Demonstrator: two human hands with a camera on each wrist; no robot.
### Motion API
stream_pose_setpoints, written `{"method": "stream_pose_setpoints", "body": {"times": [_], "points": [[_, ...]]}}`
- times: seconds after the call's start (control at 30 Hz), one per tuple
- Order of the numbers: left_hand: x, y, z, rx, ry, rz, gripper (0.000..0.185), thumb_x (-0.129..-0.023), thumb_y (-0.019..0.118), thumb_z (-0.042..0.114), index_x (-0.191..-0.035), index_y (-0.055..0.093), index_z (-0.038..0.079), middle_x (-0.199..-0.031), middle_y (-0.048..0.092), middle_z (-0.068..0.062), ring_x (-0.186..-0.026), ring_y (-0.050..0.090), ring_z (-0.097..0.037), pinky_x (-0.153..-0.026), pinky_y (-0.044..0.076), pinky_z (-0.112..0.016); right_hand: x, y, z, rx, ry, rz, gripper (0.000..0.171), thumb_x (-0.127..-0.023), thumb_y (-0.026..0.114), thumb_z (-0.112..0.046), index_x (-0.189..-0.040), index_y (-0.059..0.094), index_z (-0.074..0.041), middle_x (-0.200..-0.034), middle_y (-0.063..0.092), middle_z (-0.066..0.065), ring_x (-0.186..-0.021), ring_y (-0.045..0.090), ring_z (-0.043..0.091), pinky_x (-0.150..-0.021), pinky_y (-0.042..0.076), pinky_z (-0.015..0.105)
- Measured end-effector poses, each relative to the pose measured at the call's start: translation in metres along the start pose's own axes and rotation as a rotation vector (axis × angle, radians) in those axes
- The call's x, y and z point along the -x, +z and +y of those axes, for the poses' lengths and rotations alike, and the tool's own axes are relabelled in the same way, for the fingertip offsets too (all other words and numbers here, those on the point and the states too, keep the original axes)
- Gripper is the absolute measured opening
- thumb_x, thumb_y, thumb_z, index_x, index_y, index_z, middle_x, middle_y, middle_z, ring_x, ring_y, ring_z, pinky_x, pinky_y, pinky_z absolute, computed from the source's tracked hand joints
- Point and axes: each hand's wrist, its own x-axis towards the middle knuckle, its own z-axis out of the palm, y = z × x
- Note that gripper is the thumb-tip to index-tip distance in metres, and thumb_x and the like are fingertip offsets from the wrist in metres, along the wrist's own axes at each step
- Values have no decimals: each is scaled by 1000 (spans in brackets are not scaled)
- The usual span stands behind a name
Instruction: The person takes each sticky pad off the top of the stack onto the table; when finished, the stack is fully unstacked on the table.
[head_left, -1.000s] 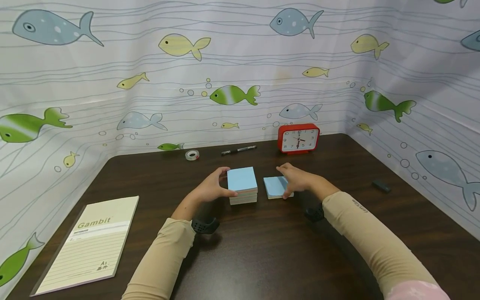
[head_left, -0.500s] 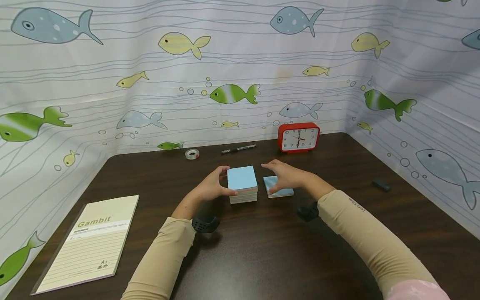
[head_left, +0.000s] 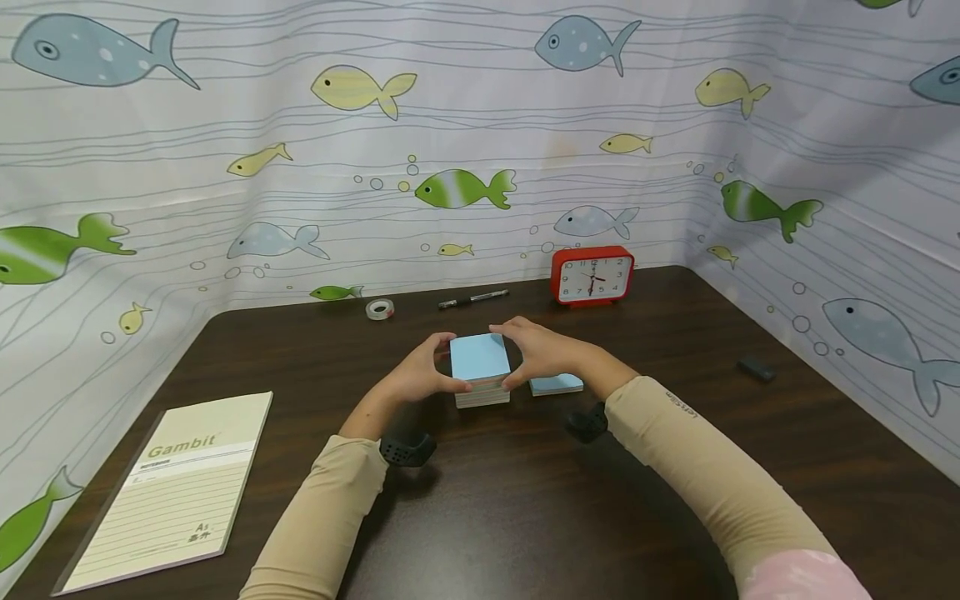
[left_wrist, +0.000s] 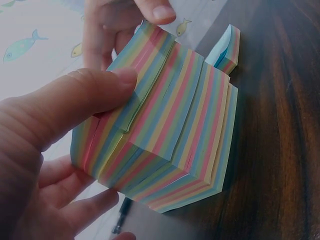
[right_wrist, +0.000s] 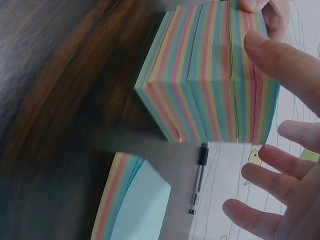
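A square stack of sticky note pads (head_left: 480, 357), blue on top, stands on the dark table. Colour stripes run along its sides in both wrist views. My left hand (head_left: 415, 373) holds its left side, thumb (left_wrist: 107, 87) against the near face and fingers behind. Over at the right side is my right hand (head_left: 542, 352); its thumb (right_wrist: 272, 57) lies at the near face while the other fingers spread apart, off the stack in the right wrist view. A thinner blue sticky note pad (head_left: 557, 385) lies just right of the stack, partly hidden by my right hand.
Behind the stack are a tape roll (head_left: 380, 309), a pen (head_left: 474, 298) and a red alarm clock (head_left: 592, 277). A notebook (head_left: 168, 487) lies at the left, and a small dark object (head_left: 756, 369) at the right. A fish-print curtain (head_left: 450, 125) borders the table.
My right hand has moved left, from over the thin pad to the right side of the stack. My left hand has stayed at the stack's left side.
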Motion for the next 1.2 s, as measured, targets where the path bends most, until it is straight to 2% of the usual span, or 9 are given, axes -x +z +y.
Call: {"method": "stream_pose_setpoints", "body": {"times": [0.27,0.47,0.67,1.2], "points": [[0,0,0,14,5,-11,85,-66,76,14,-132,23,-1,-132,30,-18,-120,32,-32,-89,36,-44,-13,5,-5,63,-12,-2,93,-66,75,-35,-137,24,-2,-130,32,14,-111,37,22,-92,34,36],[-2,1,-2,28,4,-19,86,-66,76,12,-132,22,0,-133,28,-18,-120,32,-32,-90,34,-44,-18,10,-3,64,-1,-25,96,-65,76,-36,-137,22,-2,-128,35,13,-105,41,22,-86,38,34],[-2,2,-2,23,5,-20,87,-66,76,12,-132,21,0,-134,27,-18,-121,31,-33,-91,34,-44,-19,13,-3,68,8,-6,97,-63,77,-35,-136,23,-1,-124,37,13,-101,43,21,-84,39,33],[-1,-1,-2,39,-10,-45,91,-66,76,11,-134,17,-1,-136,23,-19,-124,25,-32,-94,29,-44,-19,14,-6,51,21,4,94,-64,77,-34,-136,26,-2,-123,38,12,-101,43,21,-84,40,33]]}}
